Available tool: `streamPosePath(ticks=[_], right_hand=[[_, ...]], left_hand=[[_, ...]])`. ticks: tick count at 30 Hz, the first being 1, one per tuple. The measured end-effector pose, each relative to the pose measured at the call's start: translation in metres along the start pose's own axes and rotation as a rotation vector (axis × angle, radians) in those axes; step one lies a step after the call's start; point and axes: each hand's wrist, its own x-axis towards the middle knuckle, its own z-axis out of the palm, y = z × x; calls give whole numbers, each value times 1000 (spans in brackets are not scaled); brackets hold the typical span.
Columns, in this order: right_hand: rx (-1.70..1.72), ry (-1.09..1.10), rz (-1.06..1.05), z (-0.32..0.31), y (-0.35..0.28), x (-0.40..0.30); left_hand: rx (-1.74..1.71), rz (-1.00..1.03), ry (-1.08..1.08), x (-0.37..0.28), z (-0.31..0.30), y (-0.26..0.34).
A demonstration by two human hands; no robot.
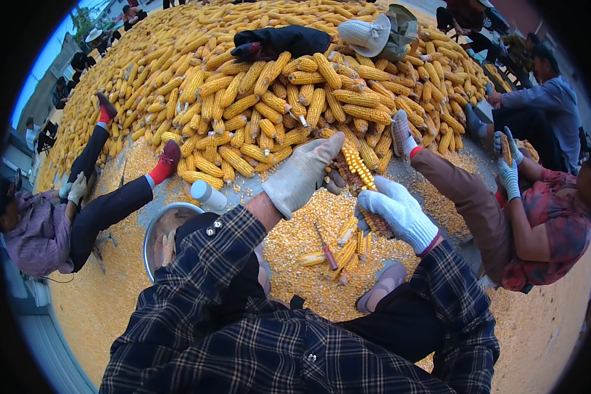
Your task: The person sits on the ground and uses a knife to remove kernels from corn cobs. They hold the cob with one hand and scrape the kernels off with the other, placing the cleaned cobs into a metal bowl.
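A partly shelled corn cob [358, 166] is held slanting between my gloved hands, some kernel rows standing and bare reddish cob showing beside them. My left hand [308, 170], in a greyish glove with dark fingertips, has its thumb raised at the cob's upper end. My right hand [398, 209], in a pale knitted glove, is closed round the lower end. Whether these are one cob or two pressed together, I cannot tell. Below them, a screwdriver-like tool with a red handle [330, 259] lies on loose corn kernels [295, 285], near several partly shelled cobs [345, 253].
A large heap of corn cobs [216, 93] rises ahead, with a dark garment [283, 42] and a pale hat [367, 35] on it. A metal basin [150, 236] and a white lidded bottle [209, 195] stand at left. People sit on both sides, legs stretched inward.
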Motion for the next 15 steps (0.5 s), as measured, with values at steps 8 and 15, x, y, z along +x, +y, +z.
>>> streamPosePath(ticks=[8,15], right_hand=[[-267,54,5,2,-18,-8],[-269,86,23,-4,-5,-5]], left_hand=[[3,-15,39,2,-9,-8],[-72,20,22,10,-9,-16]])
